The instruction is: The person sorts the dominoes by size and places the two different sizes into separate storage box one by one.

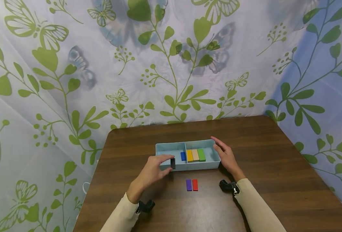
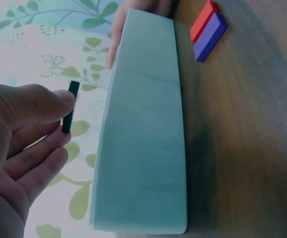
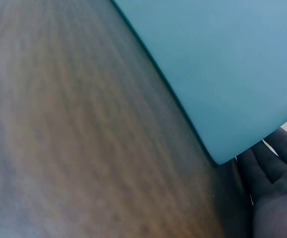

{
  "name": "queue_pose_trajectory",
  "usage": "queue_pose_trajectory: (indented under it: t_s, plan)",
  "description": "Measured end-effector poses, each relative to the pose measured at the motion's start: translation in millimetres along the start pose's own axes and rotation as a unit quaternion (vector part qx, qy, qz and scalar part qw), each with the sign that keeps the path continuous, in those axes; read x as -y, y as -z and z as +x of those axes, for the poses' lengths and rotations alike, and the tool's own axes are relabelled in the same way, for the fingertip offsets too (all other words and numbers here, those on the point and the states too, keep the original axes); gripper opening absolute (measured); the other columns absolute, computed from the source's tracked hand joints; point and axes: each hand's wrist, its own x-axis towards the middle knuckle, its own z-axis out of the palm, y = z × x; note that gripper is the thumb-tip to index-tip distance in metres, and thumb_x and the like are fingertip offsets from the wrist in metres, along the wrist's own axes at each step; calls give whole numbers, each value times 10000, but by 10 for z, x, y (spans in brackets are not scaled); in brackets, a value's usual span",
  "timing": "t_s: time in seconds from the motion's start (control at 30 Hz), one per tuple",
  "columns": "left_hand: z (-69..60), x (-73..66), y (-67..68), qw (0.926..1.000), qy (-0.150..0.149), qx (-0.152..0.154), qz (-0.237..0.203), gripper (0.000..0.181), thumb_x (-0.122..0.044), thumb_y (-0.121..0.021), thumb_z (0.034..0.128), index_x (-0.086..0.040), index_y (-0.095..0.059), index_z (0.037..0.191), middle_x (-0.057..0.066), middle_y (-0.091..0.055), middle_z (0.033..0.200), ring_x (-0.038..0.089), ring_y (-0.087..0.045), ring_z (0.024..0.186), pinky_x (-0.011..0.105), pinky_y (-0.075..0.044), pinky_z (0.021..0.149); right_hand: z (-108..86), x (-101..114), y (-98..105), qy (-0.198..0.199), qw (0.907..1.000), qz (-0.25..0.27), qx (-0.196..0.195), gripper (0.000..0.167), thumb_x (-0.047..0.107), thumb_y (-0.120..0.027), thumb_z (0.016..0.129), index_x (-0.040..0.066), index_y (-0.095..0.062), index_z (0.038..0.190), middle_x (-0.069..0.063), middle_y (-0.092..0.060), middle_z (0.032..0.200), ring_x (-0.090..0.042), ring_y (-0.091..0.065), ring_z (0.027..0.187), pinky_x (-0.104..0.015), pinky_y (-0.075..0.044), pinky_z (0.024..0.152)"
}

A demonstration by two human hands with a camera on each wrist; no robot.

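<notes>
My left hand (image 1: 154, 169) pinches a small flat black block (image 1: 172, 163) between thumb and fingers, held above the front wall of a light blue two-part box (image 1: 200, 166). In the left wrist view the black block (image 2: 71, 106) stands apart from the box's long side (image 2: 143, 124). My right hand (image 1: 228, 159) rests at the box's right end with its fingers extended along the outside. In the box's left part lies a blue block (image 1: 183, 156). A yellow block (image 1: 190, 156), a beige block (image 1: 195, 155) and a green block (image 1: 201, 155) lie side by side in the right part.
In front of the box, a purple block (image 1: 189, 185) and a red block (image 1: 195, 185) lie side by side on the brown wooden table (image 1: 260, 141). A curtain (image 1: 171, 64) with leaves and butterflies hangs behind the table. Each wrist wears a black camera mount (image 1: 229, 186).
</notes>
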Motion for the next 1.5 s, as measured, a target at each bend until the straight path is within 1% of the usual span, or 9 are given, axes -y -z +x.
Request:
queue_pose_trajectory:
  t_s: [0.1,0.17,0.37,0.6,0.9,1.03,1.13,1.33,1.5]
  plan:
    - [47,45,11,9999,-76,-69,41,485,-46,-923,865,7,-761,1320,147,-801,1289,301,-777,1208,448,-626,1030,0,-1,3,-51,10000,-38,-11,483,143,-531,1158,58,-509,1632,-203,-444,1717,-422,-370,1614,-692,-270,1301]
    - [75,64,13,9999,-56,-79,73,483,-49,-920,868,5,-761,1321,147,-800,1292,304,-777,1206,452,-626,1028,-2,-2,5,-73,10000,-53,-6,484,142,-530,1157,62,-507,1634,-203,-438,1721,-426,-365,1617,-692,-266,1304]
    - [162,97,6,9998,117,-30,148,480,-60,-911,883,-12,-761,1336,138,-796,1308,298,-775,1211,456,-624,1033,-13,-10,7,-87,9999,-71,-8,484,156,-529,1159,61,-508,1634,-205,-435,1722,-435,-362,1616,-700,-257,1304]
    - [251,130,-3,9992,369,119,46,474,-83,-893,913,-50,-753,1366,118,-776,1364,285,-751,1265,444,-607,1065,-18,-31,5,-75,10000,-48,-12,493,200,-534,1163,71,-505,1637,-196,-430,1728,-425,-354,1623,-701,-245,1309]
    - [337,218,-72,9982,535,257,81,459,-109,-889,925,-63,-757,1362,109,-779,1357,284,-749,1263,455,-611,1064,-8,-55,9,-40,10000,25,-14,485,192,-541,1161,59,-517,1626,-195,-443,1720,-414,-359,1622,-686,-242,1314]
    - [374,243,-90,9979,579,280,79,457,-95,-888,920,-45,-760,1356,119,-785,1341,302,-751,1256,481,-607,1070,-4,-56,11,-115,9999,16,-2,489,189,-538,1161,71,-510,1634,-192,-433,1727,-421,-348,1628,-691,-236,1317]
    - [393,264,-105,9974,616,362,81,453,-93,-877,929,-40,-756,1362,120,-782,1349,303,-746,1264,487,-600,1080,1,-60,11,-192,9998,11,16,494,193,-533,1162,86,-501,1644,-186,-418,1738,-430,-328,1638,-697,-224,1320]
    - [426,298,-143,9953,737,626,13,458,-101,-856,953,-50,-741,1394,111,-761,1395,295,-724,1309,486,-588,1101,2,-63,15,-205,9998,-10,22,494,199,-528,1164,101,-500,1648,-175,-411,1745,-432,-321,1642,-701,-223,1319]
    - [452,341,-187,9949,678,746,103,441,-102,-846,959,-32,-742,1383,132,-768,1375,310,-733,1288,497,-595,1089,0,-60,17,-134,9999,10,6,485,177,-538,1159,80,-514,1634,-186,-432,1730,-423,-347,1630,-692,-239,1316]
